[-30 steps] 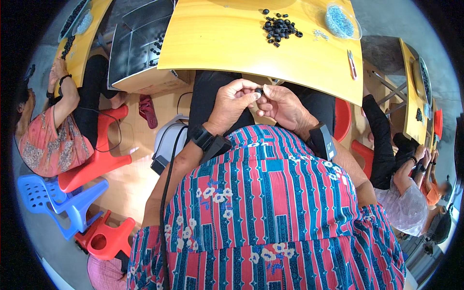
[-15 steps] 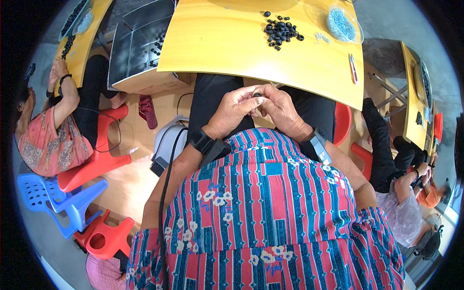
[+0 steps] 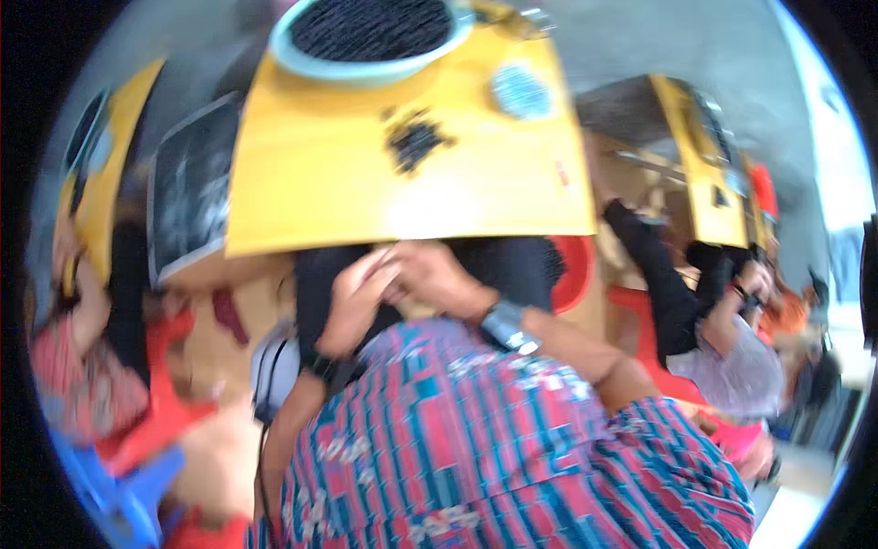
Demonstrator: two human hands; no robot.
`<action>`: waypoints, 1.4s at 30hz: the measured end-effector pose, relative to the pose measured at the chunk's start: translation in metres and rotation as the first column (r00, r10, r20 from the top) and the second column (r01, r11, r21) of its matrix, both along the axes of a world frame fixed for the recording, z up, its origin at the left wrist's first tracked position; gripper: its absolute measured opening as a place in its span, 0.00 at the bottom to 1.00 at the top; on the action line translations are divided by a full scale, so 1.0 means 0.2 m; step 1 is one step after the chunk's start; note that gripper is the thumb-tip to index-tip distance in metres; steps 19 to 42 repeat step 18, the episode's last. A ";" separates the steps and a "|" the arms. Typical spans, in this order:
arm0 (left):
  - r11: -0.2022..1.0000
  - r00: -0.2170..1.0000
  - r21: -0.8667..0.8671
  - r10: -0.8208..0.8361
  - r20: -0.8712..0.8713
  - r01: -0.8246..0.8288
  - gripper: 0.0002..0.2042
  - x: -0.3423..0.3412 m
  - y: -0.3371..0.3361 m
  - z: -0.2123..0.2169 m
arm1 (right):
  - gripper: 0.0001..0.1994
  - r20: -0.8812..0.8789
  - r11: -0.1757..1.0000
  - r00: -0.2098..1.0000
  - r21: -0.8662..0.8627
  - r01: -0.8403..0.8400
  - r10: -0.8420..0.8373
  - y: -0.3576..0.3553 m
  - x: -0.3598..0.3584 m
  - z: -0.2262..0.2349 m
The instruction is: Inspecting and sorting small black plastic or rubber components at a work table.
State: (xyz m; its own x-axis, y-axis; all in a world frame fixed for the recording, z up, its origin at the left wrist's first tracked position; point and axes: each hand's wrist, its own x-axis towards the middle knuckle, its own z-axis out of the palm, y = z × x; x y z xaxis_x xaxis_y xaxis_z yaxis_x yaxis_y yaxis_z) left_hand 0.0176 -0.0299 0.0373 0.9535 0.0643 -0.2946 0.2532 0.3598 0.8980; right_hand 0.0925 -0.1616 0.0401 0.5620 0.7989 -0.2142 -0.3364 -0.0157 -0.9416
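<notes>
The picture is blurred by motion. My left hand [image 3: 355, 295] and my right hand [image 3: 430, 274] meet fingertip to fingertip just below the near edge of the yellow table [image 3: 320, 192], over my lap. Something very small seems pinched between them, but the blur hides what it is. Each wrist carries a band: dark on the left, silvery on the right. On the table lie a small heap of dark beads [image 3: 413, 139], a round blue-grey piece [image 3: 519, 90], and at the far edge a pale bowl [image 3: 370, 37] filled with dark beads.
A dark tray [image 3: 187, 197] stands left of the table. A person in a patterned top sits at far left, another in black sleeves at right beside a second yellow table [image 3: 709, 165]. Red stools [image 3: 572, 274] and a blue stool [image 3: 119, 503] stand around.
The view has swung upward and blurred, so the table's far edge and the bowl of beads now show. My hands stay together in the same pinching pose.
</notes>
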 end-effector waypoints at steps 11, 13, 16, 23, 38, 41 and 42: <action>0.997 0.998 -0.043 -0.057 0.002 0.057 0.18 -0.01 0.02 -0.06 | 0.12 0.081 0.983 0.984 -0.084 0.163 -0.156 -0.25 0.10 0.14; 0.998 0.999 -0.035 -0.045 -0.024 0.044 0.18 0.00 0.01 -0.05 | 0.12 0.111 0.977 0.973 -0.052 0.208 -0.201 -0.35 0.14 0.18; 0.999 0.999 -0.011 -0.043 -0.033 0.043 0.18 0.01 0.01 -0.06 | 0.12 0.068 0.932 0.930 0.053 0.359 -0.363 -0.47 0.17 0.22; 0.999 0.998 -0.010 -0.045 -0.044 0.045 0.19 0.02 0.00 -0.06 | 0.12 -0.015 0.890 0.891 0.033 0.455 -0.455 -0.56 0.19 0.24; 0.999 0.998 -0.010 -0.045 -0.044 0.045 0.19 0.02 0.00 -0.06 | 0.12 -0.015 0.890 0.891 0.033 0.455 -0.455 -0.56 0.19 0.24; 0.999 0.998 -0.010 -0.045 -0.044 0.045 0.19 0.02 0.00 -0.06 | 0.12 -0.015 0.890 0.891 0.033 0.455 -0.455 -0.56 0.19 0.24; 0.999 0.998 -0.010 -0.045 -0.044 0.045 0.19 0.02 0.00 -0.06 | 0.12 -0.015 0.890 0.891 0.033 0.455 -0.455 -0.56 0.19 0.24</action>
